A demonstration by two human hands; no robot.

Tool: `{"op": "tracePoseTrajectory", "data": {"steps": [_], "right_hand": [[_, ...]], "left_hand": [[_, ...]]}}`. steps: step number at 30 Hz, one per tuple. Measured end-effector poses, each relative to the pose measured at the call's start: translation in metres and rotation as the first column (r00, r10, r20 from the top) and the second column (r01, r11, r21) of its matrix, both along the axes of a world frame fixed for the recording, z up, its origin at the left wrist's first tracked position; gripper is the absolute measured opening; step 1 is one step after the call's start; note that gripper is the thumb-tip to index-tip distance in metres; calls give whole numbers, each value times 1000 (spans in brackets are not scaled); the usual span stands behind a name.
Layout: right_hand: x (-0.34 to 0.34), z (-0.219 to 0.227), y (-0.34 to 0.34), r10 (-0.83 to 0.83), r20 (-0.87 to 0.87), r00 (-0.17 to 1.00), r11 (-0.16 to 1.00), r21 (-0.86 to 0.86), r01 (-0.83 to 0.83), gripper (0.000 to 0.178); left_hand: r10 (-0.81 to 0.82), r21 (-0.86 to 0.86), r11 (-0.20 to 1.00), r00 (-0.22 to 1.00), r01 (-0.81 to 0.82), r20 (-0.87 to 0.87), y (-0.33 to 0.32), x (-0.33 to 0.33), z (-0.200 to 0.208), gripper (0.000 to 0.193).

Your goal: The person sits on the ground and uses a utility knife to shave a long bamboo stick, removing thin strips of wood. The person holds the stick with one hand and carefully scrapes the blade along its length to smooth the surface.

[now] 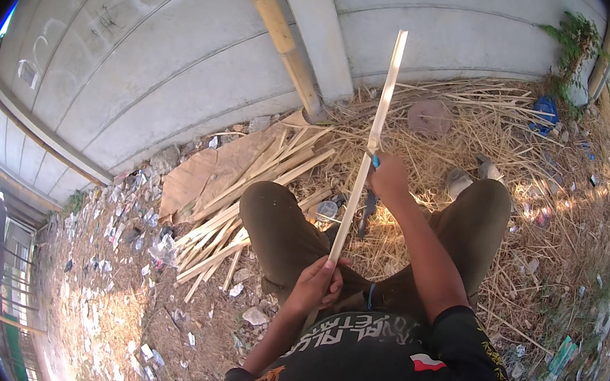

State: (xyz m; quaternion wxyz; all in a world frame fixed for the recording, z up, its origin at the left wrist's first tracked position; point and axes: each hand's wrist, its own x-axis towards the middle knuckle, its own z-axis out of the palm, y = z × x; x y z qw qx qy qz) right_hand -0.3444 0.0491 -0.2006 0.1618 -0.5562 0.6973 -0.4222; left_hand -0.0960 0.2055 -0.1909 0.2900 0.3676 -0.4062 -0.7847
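Observation:
A long pale bamboo strip (355, 196) slants up and away from my lap, its far end raised in front of the wall. Around its near end is my left hand (318, 285), closed with the thumb lying along the strip. Further up the same strip, my right hand (390, 179) grips a blue-handled tool (376, 162), seemingly a knife. Its short dark blade meets or crosses the strip; most of the handle is hidden in my fist. Below that hand, a dark, narrow object (368, 214) lies between my knees.
Many split bamboo strips (223, 215) lie left of my knee, partly over a brown board (210, 168). Shavings and thin slats (473, 97) cover the ground ahead, below a grey panel wall (186, 49). A bamboo pole (281, 33) leans there. Litter (121, 222) is scattered left.

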Motion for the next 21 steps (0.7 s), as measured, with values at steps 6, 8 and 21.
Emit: {"op": "tracePoseTrajectory", "data": {"steps": [6,8,21], "right_hand": [[23,4,30,168,-370,914,985,17,-174,17],[27,6,42,236,-425,874,971,56,-234,16],[42,-27,38,133,-426,895,990,12,-141,18]], "left_hand": [[46,50,998,995,-42,-90,-1,9,-8,27],[57,47,997,996,-53,-69,-1,8,-8,27],[94,115,989,995,-91,-23,-5,2,-6,25]]}}
